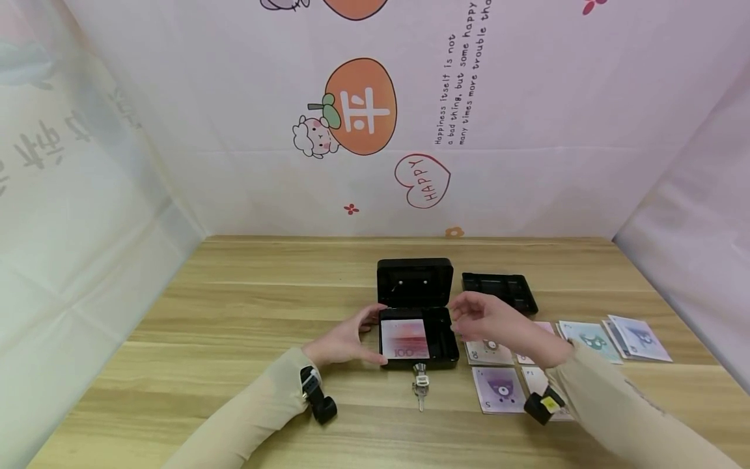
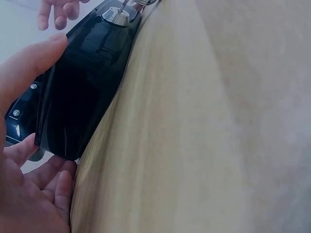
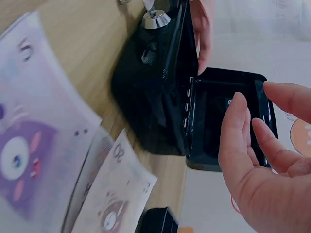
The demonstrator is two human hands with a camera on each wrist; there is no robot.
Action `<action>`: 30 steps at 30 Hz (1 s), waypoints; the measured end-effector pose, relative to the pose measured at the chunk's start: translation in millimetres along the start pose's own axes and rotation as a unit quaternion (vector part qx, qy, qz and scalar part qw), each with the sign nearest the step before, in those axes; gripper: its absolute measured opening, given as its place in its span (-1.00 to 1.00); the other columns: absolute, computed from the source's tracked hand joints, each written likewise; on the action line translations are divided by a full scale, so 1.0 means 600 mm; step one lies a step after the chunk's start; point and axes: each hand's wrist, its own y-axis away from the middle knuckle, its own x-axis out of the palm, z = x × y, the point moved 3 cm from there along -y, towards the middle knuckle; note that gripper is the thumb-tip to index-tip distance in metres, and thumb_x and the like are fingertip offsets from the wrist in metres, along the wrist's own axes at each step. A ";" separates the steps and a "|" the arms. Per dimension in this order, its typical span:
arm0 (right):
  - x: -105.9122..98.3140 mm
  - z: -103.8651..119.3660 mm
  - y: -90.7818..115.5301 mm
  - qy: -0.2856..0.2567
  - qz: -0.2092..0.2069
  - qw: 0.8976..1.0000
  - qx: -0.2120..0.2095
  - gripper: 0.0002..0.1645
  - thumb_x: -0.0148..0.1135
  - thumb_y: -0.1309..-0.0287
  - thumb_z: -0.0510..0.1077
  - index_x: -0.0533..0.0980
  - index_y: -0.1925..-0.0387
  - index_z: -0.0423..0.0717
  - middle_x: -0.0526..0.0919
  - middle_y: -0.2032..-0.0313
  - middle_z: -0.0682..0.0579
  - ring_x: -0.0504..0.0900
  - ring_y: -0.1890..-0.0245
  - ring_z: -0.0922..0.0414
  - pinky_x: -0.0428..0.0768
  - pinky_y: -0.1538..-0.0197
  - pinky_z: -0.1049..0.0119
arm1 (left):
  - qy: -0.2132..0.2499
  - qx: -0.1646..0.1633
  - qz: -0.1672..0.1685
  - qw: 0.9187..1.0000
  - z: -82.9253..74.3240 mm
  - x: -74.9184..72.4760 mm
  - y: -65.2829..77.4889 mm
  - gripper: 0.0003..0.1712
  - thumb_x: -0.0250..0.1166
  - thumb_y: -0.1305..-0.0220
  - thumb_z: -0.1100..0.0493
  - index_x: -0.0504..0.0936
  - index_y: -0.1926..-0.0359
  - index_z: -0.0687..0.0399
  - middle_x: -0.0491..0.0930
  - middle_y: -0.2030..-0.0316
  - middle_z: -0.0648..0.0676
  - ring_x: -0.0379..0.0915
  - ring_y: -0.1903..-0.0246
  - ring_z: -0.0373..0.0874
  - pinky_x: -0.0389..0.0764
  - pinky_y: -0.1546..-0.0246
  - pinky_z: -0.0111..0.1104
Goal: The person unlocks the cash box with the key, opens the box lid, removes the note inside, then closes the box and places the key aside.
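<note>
A black cash box stands with its lid raised. Inside, a stack of pink play banknotes fills the left part; the right part is a dark narrow space. My left hand spans the box's left side, thumb on the front corner and fingers at the rear corner, as the left wrist view also shows on the box wall. Over the box's right edge hovers my right hand, its fingers loosely bent and nothing between them. Keys hang from the lock at the front.
Behind and right of the box lies a black compartment tray. Piles of play banknotes are spread to the right: a purple one, a beige one, a green one and a blue-violet one. A printed cloth hangs behind the table.
</note>
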 end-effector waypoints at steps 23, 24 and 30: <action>0.072 0.017 -0.065 0.057 0.004 0.995 0.083 -0.50 0.28 -0.06 -0.31 0.36 -0.05 -0.34 0.39 -0.01 -0.34 0.61 0.28 0.05 0.68 0.18 0.19 | 0.005 0.015 0.003 1.000 0.003 0.001 -0.006 0.05 0.50 0.07 0.23 0.11 -0.40 0.02 0.21 -0.34 0.18 0.18 -0.27 0.13 0.21 -0.32 -0.02; 0.076 0.016 -0.066 0.069 0.004 0.994 0.087 -0.51 0.30 -0.04 -0.31 0.37 -0.03 -0.32 0.39 -0.01 -0.34 0.61 0.28 0.06 0.68 0.19 0.19 | 0.004 0.016 0.003 1.000 0.003 0.001 -0.006 0.05 0.50 0.07 0.23 0.10 -0.41 0.02 0.21 -0.34 0.19 0.18 -0.27 0.14 0.21 -0.32 -0.01; 0.087 0.012 -0.074 0.130 -0.001 0.987 0.098 -0.55 0.35 0.06 -0.27 0.44 0.07 -0.25 0.44 0.02 -0.29 0.57 0.36 0.08 0.66 0.28 0.20 | 0.002 0.015 0.004 1.000 0.002 0.002 -0.005 0.06 0.50 0.08 0.23 0.10 -0.41 0.02 0.20 -0.35 0.20 0.18 -0.28 0.15 0.21 -0.32 -0.01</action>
